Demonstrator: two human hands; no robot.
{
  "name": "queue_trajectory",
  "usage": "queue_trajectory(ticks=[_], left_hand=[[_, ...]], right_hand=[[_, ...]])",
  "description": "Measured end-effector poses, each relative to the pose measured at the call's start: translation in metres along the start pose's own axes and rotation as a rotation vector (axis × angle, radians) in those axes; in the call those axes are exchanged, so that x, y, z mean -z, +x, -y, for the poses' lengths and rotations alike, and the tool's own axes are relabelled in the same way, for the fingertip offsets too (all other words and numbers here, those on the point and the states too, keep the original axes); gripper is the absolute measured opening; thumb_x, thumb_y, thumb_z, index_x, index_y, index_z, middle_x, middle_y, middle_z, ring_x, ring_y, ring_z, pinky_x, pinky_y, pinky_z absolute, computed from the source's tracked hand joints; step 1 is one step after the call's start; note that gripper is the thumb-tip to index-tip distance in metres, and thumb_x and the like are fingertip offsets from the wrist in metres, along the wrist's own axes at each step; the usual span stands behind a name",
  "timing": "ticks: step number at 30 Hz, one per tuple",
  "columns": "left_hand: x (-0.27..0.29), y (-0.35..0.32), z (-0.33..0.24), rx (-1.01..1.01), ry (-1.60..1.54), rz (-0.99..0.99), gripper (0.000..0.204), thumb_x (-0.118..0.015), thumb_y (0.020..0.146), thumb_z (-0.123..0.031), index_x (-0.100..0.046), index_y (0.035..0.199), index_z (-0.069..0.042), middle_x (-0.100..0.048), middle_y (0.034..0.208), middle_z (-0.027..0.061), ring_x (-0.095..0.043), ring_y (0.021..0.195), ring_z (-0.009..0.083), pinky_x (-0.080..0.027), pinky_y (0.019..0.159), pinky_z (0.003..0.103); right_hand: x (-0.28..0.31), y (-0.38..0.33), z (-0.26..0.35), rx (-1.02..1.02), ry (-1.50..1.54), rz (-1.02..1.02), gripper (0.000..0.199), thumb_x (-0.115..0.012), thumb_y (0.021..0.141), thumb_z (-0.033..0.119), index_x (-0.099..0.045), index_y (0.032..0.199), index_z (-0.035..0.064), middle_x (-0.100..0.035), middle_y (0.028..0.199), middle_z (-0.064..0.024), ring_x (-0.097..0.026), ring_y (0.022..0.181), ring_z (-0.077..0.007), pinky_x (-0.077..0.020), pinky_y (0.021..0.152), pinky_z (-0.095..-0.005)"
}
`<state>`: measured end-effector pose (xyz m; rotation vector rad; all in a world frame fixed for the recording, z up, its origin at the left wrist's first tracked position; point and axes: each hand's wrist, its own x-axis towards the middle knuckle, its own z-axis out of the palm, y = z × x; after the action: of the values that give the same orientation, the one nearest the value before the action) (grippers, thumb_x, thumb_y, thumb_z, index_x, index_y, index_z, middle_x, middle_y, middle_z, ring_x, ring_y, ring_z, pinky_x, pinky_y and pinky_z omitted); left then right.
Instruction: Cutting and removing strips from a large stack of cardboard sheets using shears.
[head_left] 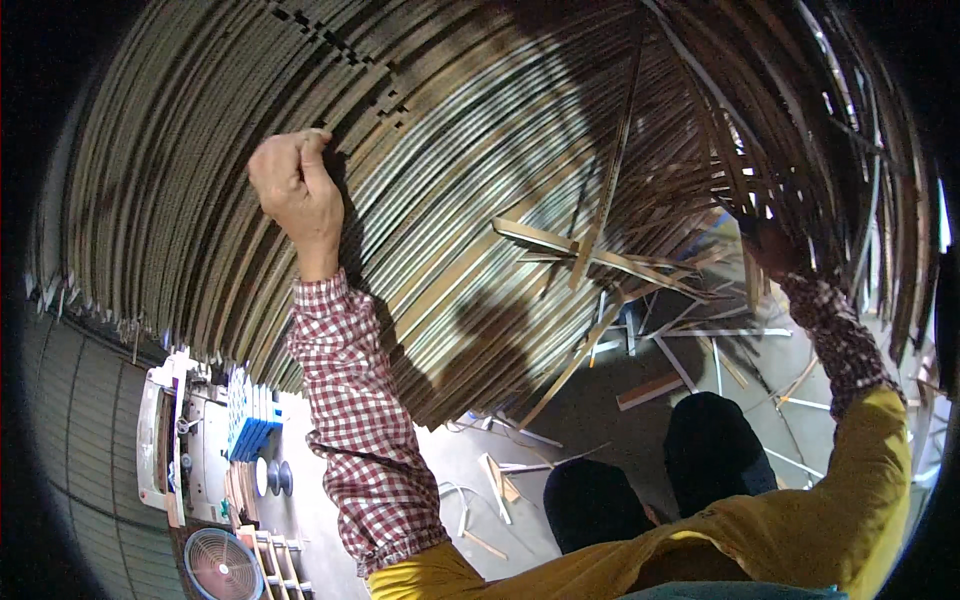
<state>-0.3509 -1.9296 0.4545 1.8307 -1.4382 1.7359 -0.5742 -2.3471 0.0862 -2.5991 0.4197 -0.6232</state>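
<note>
A tall stack of corrugated cardboard sheets (180, 200) fills the far side, its many edges facing me. My left hand (298, 185) is closed against these edges, thumb on top; whatever its curled fingers hold is hidden. At the right, my right hand (768, 245) is deep in shadow beside a bundle of hanging cardboard strips (830, 190). Its fingers are too dark to make out. Between the hands, loose cardboard strips (560, 240) stick out crosswise from the stack.
Cut strips and scraps (700, 365) litter the floor around my dark shoes (715, 450). To the lower left stand a round fan (222, 565), a white machine (205, 450) and blue plastic crates (250, 415).
</note>
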Motion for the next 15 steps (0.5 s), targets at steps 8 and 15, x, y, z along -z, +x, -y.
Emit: queue_trajectory(ticks=[8, 15], left_hand=[[-0.014, -0.013, 0.008, 0.351, -0.352, -0.087, 0.02, -0.051, 0.084, -0.012, -0.059, 0.069, -0.002, -0.057, 0.072, 0.0049, -0.049, 0.077, 0.0182, -0.039, 0.07, 0.031], [-0.002, -0.006, -0.015, 0.322, -0.209, 0.012, 0.018, -0.048, 0.083, -0.01, -0.054, 0.068, -0.001, -0.053, 0.069, 0.0075, -0.048, 0.074, 0.0207, -0.039, 0.067, 0.031]], right_hand=[[-0.067, 0.027, -0.037, -0.18, -0.146, 0.161, 0.04, -0.053, 0.08, 0.029, -0.052, 0.104, -0.0014, -0.05, 0.104, -0.0216, -0.046, 0.097, -0.0344, -0.037, 0.083, -0.0435], [-0.085, 0.035, -0.024, -0.301, -0.082, -0.02, 0.03, -0.059, 0.075, 0.024, -0.057, 0.093, 0.0004, -0.054, 0.078, -0.019, -0.053, 0.075, -0.0345, -0.0447, 0.065, -0.0427]])
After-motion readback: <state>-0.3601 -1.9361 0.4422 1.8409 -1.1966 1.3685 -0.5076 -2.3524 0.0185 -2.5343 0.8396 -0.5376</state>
